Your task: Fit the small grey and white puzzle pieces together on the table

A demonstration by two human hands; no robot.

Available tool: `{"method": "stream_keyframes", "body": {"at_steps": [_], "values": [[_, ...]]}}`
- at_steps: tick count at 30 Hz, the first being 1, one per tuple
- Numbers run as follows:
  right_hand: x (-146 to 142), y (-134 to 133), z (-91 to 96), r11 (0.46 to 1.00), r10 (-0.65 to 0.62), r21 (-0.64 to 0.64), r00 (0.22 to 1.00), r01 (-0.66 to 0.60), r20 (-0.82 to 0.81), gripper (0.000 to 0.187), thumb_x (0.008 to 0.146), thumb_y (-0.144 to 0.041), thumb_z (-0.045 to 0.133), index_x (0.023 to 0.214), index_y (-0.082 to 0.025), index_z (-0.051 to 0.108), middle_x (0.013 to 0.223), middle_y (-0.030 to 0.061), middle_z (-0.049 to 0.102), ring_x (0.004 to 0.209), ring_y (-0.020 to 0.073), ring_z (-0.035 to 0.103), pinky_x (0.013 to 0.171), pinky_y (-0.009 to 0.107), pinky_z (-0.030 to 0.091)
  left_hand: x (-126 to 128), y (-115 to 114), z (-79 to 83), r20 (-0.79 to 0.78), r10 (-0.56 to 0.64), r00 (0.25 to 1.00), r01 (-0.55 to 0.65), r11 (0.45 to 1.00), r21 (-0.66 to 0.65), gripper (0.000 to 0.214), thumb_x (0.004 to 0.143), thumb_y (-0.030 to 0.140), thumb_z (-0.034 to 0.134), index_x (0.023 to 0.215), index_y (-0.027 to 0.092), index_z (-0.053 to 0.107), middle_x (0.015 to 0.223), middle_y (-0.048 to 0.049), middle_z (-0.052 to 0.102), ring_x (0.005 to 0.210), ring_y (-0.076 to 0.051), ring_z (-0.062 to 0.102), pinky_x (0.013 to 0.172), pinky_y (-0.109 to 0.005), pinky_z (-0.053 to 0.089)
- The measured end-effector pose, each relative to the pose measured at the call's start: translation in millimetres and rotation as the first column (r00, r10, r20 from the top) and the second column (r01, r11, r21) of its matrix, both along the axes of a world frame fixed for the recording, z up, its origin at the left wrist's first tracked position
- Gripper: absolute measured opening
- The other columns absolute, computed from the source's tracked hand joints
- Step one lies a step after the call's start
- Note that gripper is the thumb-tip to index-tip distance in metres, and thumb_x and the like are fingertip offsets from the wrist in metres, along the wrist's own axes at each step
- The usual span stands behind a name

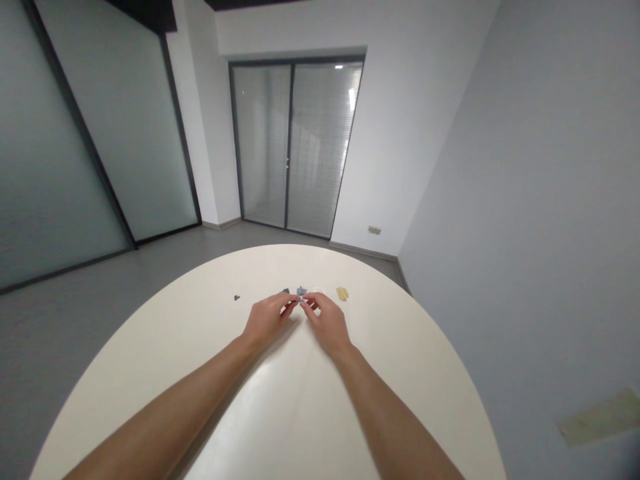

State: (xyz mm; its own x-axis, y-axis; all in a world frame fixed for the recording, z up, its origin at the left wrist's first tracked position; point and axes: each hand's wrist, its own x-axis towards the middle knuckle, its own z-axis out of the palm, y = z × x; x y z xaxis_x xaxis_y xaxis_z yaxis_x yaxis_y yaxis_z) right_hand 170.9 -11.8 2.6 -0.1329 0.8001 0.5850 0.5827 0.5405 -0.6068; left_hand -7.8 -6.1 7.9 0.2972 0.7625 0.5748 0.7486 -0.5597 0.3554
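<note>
My left hand (pixel 270 317) and my right hand (pixel 326 320) meet over the far half of a round white table (pixel 400 373). Between their fingertips is a small grey piece (pixel 301 300), pinched from both sides; its exact kind is too small to tell. Just beyond the fingers lies a little group of blue-grey pieces (pixel 301 291). A dark piece (pixel 285 291) shows behind my left fingers, partly hidden by them. To the right of my right hand sits a cluster of yellow pieces (pixel 342 293).
A small dark piece (pixel 237 297) lies apart on the left of the table. Past the table are a grey floor (pixel 165 267), a glass door (pixel 295 147) with dark frames, and frosted panels on the left. A grey wall (pixel 540 220) runs close by on the right.
</note>
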Motion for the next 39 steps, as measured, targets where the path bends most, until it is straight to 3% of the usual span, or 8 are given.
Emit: {"method": "stream_keyframes", "body": {"at_steps": [9, 22, 39], "values": [[1.1, 1.4, -0.5, 1.000, -0.002, -0.003, 1.000, 0.002, 0.015, 0.018, 0.093, -0.036, 0.055, 0.101, -0.024, 0.066, 0.094, 0.0018, 0.070, 0.080, 0.0163, 0.062, 0.079, 0.030, 0.047, -1.3, 0.2, -0.1, 0.049, 0.034, 0.998, -0.032, 0.999, -0.041, 0.027, 0.095, 0.038, 0.048, 0.105, 0.027, 0.070, 0.101, 0.0005, 0.075, 0.079, -0.017, 0.069, 0.074, -0.027, 0.052], [0.5, 2.2, -2.5, 1.000, -0.007, 0.009, 1.000, 0.006, 0.024, 0.019, 0.091, -0.033, 0.056, 0.104, -0.025, 0.066, 0.096, 0.0023, 0.069, 0.084, 0.0170, 0.062, 0.081, 0.031, 0.048, -1.9, 4.6, -3.0, 0.028, 0.034, 0.999, -0.032, 0.997, -0.068, 0.028, 0.096, 0.039, 0.046, 0.104, 0.028, 0.071, 0.103, -0.0011, 0.075, 0.088, -0.019, 0.070, 0.076, -0.028, 0.052], [0.7, 0.2, -0.2, 1.000, -0.011, -0.015, 0.995, 0.012, 0.096, 0.010, 0.090, -0.028, 0.059, 0.093, -0.025, 0.068, 0.091, 0.0016, 0.070, 0.084, 0.0184, 0.063, 0.081, 0.032, 0.046, -5.0, 1.4, -1.9, -0.046, 0.033, 0.998, -0.038, 0.995, -0.096, 0.028, 0.095, 0.036, 0.047, 0.100, 0.029, 0.073, 0.098, -0.0031, 0.074, 0.093, -0.022, 0.066, 0.078, -0.032, 0.051]]}}
